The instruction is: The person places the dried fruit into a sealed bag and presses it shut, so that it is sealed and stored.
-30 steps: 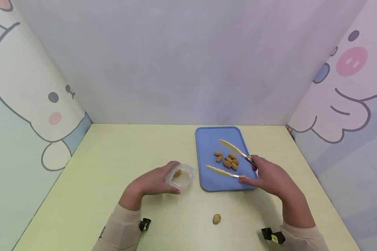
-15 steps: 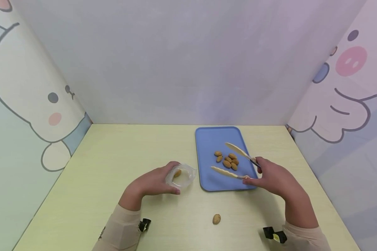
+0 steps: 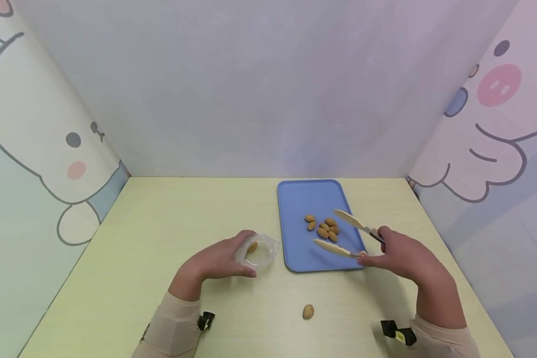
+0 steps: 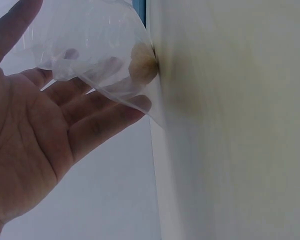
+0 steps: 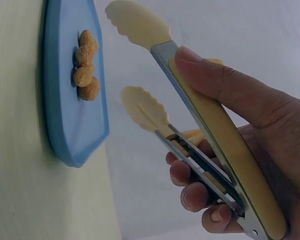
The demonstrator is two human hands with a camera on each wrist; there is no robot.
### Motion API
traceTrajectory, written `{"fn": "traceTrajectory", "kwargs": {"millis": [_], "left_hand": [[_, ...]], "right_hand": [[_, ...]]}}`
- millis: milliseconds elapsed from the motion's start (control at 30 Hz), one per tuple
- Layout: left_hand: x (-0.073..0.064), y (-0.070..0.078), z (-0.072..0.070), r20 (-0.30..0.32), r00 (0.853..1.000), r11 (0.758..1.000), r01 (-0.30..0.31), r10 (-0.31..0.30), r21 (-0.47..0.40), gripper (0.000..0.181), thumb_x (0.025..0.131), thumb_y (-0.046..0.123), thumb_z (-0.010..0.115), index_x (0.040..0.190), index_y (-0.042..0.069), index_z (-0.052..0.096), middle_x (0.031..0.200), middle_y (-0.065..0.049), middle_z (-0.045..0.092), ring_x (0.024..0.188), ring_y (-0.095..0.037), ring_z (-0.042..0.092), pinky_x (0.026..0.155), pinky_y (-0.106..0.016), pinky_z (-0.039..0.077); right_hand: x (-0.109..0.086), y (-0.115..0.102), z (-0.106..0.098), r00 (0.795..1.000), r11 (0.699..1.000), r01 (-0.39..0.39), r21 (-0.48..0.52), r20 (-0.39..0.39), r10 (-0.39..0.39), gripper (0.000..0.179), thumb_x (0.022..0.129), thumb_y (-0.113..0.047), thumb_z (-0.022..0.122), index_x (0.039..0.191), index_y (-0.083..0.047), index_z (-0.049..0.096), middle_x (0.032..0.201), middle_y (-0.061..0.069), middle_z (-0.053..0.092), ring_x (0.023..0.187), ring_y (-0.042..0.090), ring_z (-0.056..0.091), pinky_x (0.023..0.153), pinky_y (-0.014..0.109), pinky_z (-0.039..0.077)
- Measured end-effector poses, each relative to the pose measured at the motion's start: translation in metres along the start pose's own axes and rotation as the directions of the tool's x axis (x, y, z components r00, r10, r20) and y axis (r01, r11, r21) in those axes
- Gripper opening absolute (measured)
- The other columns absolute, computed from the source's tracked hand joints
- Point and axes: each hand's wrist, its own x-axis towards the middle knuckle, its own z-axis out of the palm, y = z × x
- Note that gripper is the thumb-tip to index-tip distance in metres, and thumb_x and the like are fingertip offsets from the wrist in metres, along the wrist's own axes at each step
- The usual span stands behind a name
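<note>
In the head view my left hand (image 3: 223, 256) holds a clear plastic bag (image 3: 268, 254) upright on the table, thumb and fingers around its sides. Its mouth gapes, and a brown nut (image 3: 252, 246) shows inside. My right hand (image 3: 402, 253) grips a pair of tongs (image 5: 230, 142) with cream scalloped heads and metal arms, thumb on one arm and fingers on the other. The tongs' heads stand wide apart with nothing between them, over the right side of a blue tray (image 3: 306, 196). Several oval brown nuts (image 3: 323, 232) lie grouped on the tray.
A single nut (image 3: 308, 312) lies on the pale wooden table (image 3: 197, 209), in front of the tray and between the forearms. Walls with cartoon animals rise at the left, back and right edges of the table.
My right hand has drawn the spread tongs to the right and slightly toward me, away from the nuts on the tray. The left hand and bag have stayed put.
</note>
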Motion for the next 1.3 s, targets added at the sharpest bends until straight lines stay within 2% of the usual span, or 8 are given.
{"fn": "traceTrajectory", "kwargs": {"millis": [167,400,767,1067,1300], "left_hand": [[0.0,0.0,0.0,0.0,1.0,1.0,0.0,0.0,0.003,0.085,0.073,0.053,0.081,0.142,0.032,0.035,0.115,-0.003,0.058,0.095,-0.014,0.054,0.084,-0.036,0.044],[0.001,-0.001,-0.001,-0.001,1.0,1.0,-0.004,0.004,0.009,0.085,0.074,0.052,0.081,0.142,0.033,0.035,0.115,-0.002,0.059,0.096,-0.013,0.054,0.085,-0.036,0.044],[0.001,0.0,-0.001,-0.001,1.0,1.0,-0.008,0.008,0.02,0.084,0.073,0.055,0.08,0.141,0.032,0.035,0.115,-0.002,0.059,0.095,-0.014,0.054,0.084,-0.036,0.044],[0.001,-0.001,0.0,-0.002,1.0,1.0,-0.006,0.006,0.023,0.084,0.074,0.053,0.08,0.142,0.032,0.035,0.116,-0.001,0.058,0.097,-0.014,0.053,0.086,-0.037,0.043],[0.001,-0.001,0.001,-0.001,1.0,1.0,-0.009,0.009,0.023,0.085,0.074,0.056,0.079,0.142,0.032,0.035,0.115,-0.001,0.058,0.096,-0.013,0.053,0.086,-0.036,0.043]], "right_hand": [[-0.005,0.001,-0.004,1.0,1.0,-0.003,-0.009,0.015,0.003,0.071,0.073,-0.067,0.073,0.099,-0.006,0.049,0.074,0.003,0.05,0.063,0.017,0.046,0.055,0.033,0.034],[-0.006,0.005,-0.003,0.999,0.999,-0.022,-0.036,0.031,0.023,0.073,0.071,-0.075,0.068,0.094,-0.009,0.047,0.071,0.002,0.045,0.063,0.017,0.044,0.055,0.033,0.032],[-0.01,0.004,-0.007,0.999,0.999,-0.014,-0.037,0.052,0.016,0.065,0.074,-0.069,0.07,0.088,-0.011,0.047,0.069,0.001,0.041,0.06,0.017,0.04,0.054,0.033,0.029],[-0.009,0.004,-0.007,0.991,0.998,-0.063,0.007,0.119,0.062,0.06,0.076,-0.066,0.071,0.089,-0.012,0.048,0.069,0.003,0.047,0.056,0.018,0.046,0.052,0.033,0.034],[-0.011,0.004,-0.007,0.989,0.997,-0.078,0.021,0.131,0.075,0.055,0.078,-0.06,0.073,0.089,-0.012,0.049,0.069,0.003,0.048,0.054,0.018,0.047,0.051,0.033,0.036]]}}
